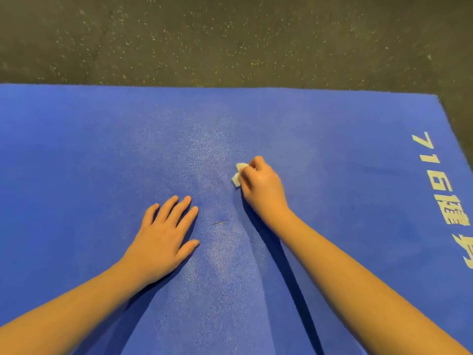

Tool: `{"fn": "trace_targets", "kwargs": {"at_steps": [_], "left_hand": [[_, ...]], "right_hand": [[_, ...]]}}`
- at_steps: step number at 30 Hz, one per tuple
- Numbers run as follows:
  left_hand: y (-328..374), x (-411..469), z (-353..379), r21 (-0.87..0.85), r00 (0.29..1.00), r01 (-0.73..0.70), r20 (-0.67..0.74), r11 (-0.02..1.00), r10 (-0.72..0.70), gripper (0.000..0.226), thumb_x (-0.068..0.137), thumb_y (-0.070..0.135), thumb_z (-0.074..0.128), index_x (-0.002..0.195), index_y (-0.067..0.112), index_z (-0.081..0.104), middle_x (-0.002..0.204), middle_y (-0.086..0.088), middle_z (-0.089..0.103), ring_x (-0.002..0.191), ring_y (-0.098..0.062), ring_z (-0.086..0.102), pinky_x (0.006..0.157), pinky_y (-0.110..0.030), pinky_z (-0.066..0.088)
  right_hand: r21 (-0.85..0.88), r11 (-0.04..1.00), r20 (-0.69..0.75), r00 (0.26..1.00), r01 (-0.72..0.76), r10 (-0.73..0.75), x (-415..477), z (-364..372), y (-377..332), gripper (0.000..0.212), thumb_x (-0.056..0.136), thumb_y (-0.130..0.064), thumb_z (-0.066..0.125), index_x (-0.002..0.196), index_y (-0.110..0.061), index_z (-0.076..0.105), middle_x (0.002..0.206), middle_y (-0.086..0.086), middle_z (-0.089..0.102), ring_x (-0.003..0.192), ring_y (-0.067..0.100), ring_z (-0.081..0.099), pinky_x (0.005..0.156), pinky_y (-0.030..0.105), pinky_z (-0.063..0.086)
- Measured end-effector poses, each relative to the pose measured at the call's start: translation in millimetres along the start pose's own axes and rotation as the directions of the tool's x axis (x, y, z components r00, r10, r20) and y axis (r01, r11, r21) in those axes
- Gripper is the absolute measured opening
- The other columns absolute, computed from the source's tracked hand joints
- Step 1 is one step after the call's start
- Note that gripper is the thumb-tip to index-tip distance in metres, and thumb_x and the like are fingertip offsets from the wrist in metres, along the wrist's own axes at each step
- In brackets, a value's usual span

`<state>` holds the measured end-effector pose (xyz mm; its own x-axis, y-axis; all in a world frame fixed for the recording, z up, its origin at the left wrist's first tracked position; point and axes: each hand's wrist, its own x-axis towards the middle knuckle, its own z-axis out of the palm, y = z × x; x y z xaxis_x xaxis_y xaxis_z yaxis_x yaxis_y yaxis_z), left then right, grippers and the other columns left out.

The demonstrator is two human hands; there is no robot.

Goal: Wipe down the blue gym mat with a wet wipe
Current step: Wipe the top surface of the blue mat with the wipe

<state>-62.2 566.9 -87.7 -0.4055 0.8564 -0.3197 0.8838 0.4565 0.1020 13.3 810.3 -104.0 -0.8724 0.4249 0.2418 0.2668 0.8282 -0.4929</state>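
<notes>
With the left hand (163, 237) spread flat at lower centre and the right hand (258, 183) pinching a small wadded wet wipe (238, 174) against the blue gym mat (76, 149) mid-frame, the tiny wad risks leaving unwiped strips.

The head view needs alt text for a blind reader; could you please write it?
A person's right hand grips a white wet wipe against a blue gym mat, while the left hand rests flat on it. White characters run along the mat's right edge; dark speckled floor lies beyond.
</notes>
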Motion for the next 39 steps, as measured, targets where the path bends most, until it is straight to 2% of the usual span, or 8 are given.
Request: {"fn": "trace_targets", "kwargs": {"at_steps": [3,9,15,20,26,31,36,39], "left_hand": [[-11,11,-4,0.011,0.996,-0.071,-0.059,0.997,0.072,0.071,0.098,0.059,0.014,0.134,0.011,0.052,0.139,-0.012,0.049,0.129,-0.03,0.037,0.103,-0.047,0.025],[-32,70,-39,-0.024,0.998,0.061,0.027,0.998,-0.06,0.089,0.082,0.072,0.022,0.151,0.016,0.028,0.159,-0.011,0.021,0.144,-0.032,0.019,0.11,-0.059,0.022],[-36,83,-52,0.181,0.974,0.038,0.212,0.983,-0.077,0.088,0.089,0.072,0.028,0.153,0.026,-0.012,0.16,-0.003,-0.018,0.148,-0.027,-0.008,0.117,-0.049,0.013],[-37,92,-72,0.248,0.943,-0.05,0.331,0.968,-0.036,0.096,0.086,0.074,0.037,0.153,0.023,-0.009,0.16,-0.006,-0.013,0.147,-0.031,0.0,0.114,-0.047,0.023],[-32,109,-89,0.218,0.945,-0.022,0.324,0.976,-0.051,0.087,0.082,0.072,0.047,0.148,0.023,0.02,0.151,-0.009,0.017,0.136,-0.029,0.023,0.109,-0.05,0.029],[-18,133,-82,0.004,0.942,0.107,0.319,0.994,-0.102,0.101,0.081,0.069,0.055,0.153,0.03,-0.005,0.16,-0.002,-0.014,0.146,-0.03,-0.009,0.112,-0.063,0.014],[-10,139,-74,0.041,0.933,0.145,0.328,0.989,-0.15,0.108,0.08,0.068,0.058,0.153,0.027,-0.011,0.159,-0.005,-0.021,0.146,-0.034,-0.013,0.11,-0.066,0.016],[-7,140,-76,0.046,0.933,0.148,0.326,0.988,-0.155,0.108,0.08,0.066,0.06,0.153,0.025,-0.009,0.159,-0.006,-0.019,0.146,-0.036,-0.012,0.11,-0.065,0.019]], "right_hand": [[-0.109,0.969,0.179,0.963,0.221,-0.2,9,-14,12,0.015,0.075,-0.001,0.072,0.072,-0.005,0.058,0.073,0.012,0.05,0.056,0.029,0.046,0.04,0.025,0.028],[-0.058,0.962,-0.131,0.957,-0.267,0.258,57,-3,30,0.021,0.082,-0.008,0.054,0.062,-0.001,0.054,0.073,0.015,0.047,0.06,0.029,0.046,0.045,0.031,0.035],[-0.166,0.961,0.191,0.964,0.219,-0.187,62,-8,28,0.006,0.083,-0.008,0.063,0.08,-0.005,0.06,0.081,0.013,0.052,0.07,0.031,0.051,0.047,0.028,0.029],[-0.24,0.905,-0.033,0.935,-0.35,0.352,108,-3,45,0.016,0.092,-0.007,0.048,0.1,-0.005,0.062,0.107,0.017,0.052,0.098,0.032,0.05,0.07,0.027,0.03],[-0.21,0.961,0.183,0.972,0.182,-0.145,113,9,36,0.009,0.081,0.0,0.056,0.086,0.0,0.063,0.088,0.018,0.054,0.08,0.035,0.053,0.046,0.034,0.042],[-0.171,0.904,-0.045,0.919,-0.393,0.391,162,6,56,0.015,0.09,-0.006,0.046,0.082,-0.002,0.057,0.103,0.017,0.051,0.087,0.029,0.048,0.061,0.03,0.027],[-0.182,0.95,0.286,0.938,0.255,-0.197,161,26,34,0.028,0.093,-0.009,0.047,0.118,0.001,0.055,0.124,0.018,0.048,0.114,0.036,0.042,0.078,0.042,0.046],[-0.29,0.938,0.221,0.967,0.19,-0.128,172,12,55,0.025,0.096,-0.008,0.041,0.118,-0.002,0.052,0.125,0.012,0.046,0.114,0.025,0.042,0.071,0.032,0.039]]}}
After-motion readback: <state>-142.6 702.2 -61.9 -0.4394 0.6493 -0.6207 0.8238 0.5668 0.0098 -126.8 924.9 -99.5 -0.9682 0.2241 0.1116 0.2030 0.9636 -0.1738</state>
